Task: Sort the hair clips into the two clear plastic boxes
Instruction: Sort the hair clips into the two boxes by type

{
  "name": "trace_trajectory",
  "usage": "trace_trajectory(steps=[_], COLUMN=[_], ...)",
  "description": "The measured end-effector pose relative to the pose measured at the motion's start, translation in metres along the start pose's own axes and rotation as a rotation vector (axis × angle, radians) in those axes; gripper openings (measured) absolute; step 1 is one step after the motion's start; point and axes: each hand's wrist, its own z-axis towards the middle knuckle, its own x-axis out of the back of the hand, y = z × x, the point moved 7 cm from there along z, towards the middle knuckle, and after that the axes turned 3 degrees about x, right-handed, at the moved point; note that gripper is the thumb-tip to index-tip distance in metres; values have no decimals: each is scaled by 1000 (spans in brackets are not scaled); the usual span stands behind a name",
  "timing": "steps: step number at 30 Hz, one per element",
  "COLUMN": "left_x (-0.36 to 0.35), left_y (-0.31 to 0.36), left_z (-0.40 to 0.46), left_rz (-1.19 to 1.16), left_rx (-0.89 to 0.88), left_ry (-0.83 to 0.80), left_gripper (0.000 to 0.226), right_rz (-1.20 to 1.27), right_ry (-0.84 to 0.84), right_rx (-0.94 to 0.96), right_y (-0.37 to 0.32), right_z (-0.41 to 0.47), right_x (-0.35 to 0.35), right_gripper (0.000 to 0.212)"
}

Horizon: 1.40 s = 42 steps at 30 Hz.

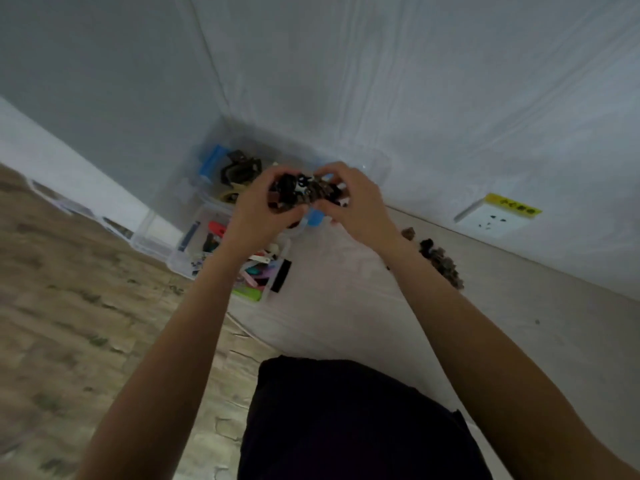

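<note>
hands: your left hand (268, 202) and right hand (349, 199) together clutch a clump of dark hair clips (304, 192) | where: above the far clear box (214, 157) | risk: tangled clips may drop into the near box (180, 258) of coloured ones

Both bare arms are stretched out forward and angled in so the wrists nearly meet. Left hand (263, 206) has its fingers curled over the top and thumb tucked underneath, gripping a dark clump of hair clips (304, 194). Right hand (349, 199) mirrors it, fingers curled round the same clump.
</note>
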Motion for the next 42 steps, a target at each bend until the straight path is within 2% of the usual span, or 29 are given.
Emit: trace_trajectory(steps=[2, 4, 8, 11, 16, 19, 23, 25, 28, 31, 33, 35, 38, 42], left_x=[18, 22, 23, 30, 57, 59, 64, 62, 38, -14, -61, -108, -165, -201], left_y=[-13, -28, -52, -54, -62, -64, -51, -32, 1, 27, 31, 22, -4, -33], left_z=[11, 19, 21, 21, 24, 26, 22, 15, 1, -11, -14, -16, -16, -8], left_rz=[223, 444, 538, 534, 546, 570, 504, 400, 287, 219, 231, 291, 441, 664], left_rx=[7, 10, 89, 44, 14, 52, 40, -26, -183, -312, -322, -276, -146, 25], left_ry=[16, -56, -185, -114, 147, 160, 295, 377, 413, 267, 49, -197, -475, -597], left_gripper=[47, 52, 64, 61, 37, 34, 31, 31, 31, 26, 21, 26, 56, 98], right_rz=[-76, -187, -357, -443, -469, -468, -385, -320, -296, -322, -357, -415, -477, -383], right_ry=[-63, -105, -189, -215, -275, -298, -169, -54, 129, 255, 276, 254, 183, 89], right_rx=[31, 39, 80, 128, 169, 187, 204, 197, 153, -62, -226, -360, -553, -799], right_y=[-11, -13, -15, -21, -22, -20, -24, -23, -11, 29, 64, 100, 148, 182], right_z=[28, 51, 84, 106, 130, 127, 100, 70, 11, -55, -93, -122, -152, -171], right_x=[-17, -30, -50, -59, -85, -88, -65, -40, 2, 37, 51, 60, 66, 59], right_gripper=[40, 38, 32, 28, 27, 29, 29, 27, 23, 22, 23, 30, 52, 86])
